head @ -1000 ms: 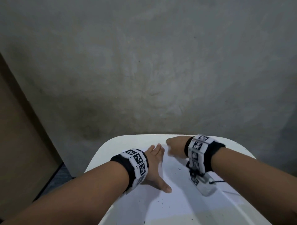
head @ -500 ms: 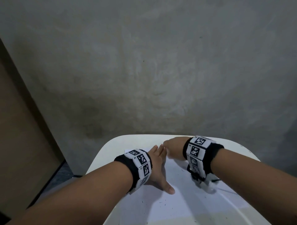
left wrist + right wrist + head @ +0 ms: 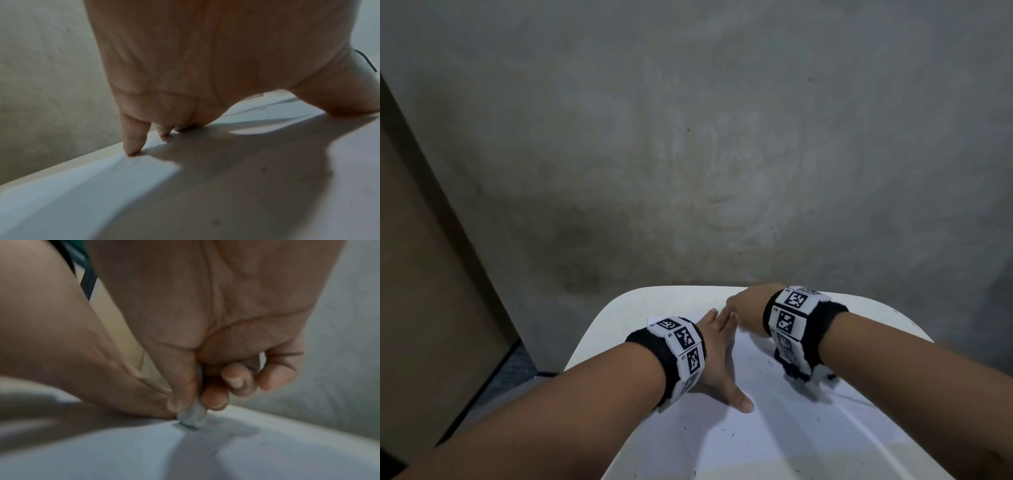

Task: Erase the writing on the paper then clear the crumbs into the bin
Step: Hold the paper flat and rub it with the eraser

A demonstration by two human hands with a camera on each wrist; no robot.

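A white sheet of paper (image 3: 756, 428) lies on a white table (image 3: 613, 322). My left hand (image 3: 717, 353) lies flat on the paper with straight fingers and the thumb spread, holding the sheet down. My right hand (image 3: 744, 305) is at the far end of the sheet, just right of the left fingertips. In the right wrist view it pinches a small grey eraser (image 3: 193, 416) between thumb and fingers, its tip pressed on the paper (image 3: 205, 451). Faint pencil strokes (image 3: 131, 162) show by my left little finger. Dark eraser crumbs (image 3: 726, 433) dot the near part of the sheet.
A grey concrete wall (image 3: 688, 137) rises right behind the table. A brown panel (image 3: 421, 274) stands at the left, with dark floor below it. The table's rounded far corners and left edge are close to my hands. No bin is in view.
My right hand with the eraser has slid left across the far end of the paper, closer to my left fingertips. The left hand has stayed flat on the sheet.
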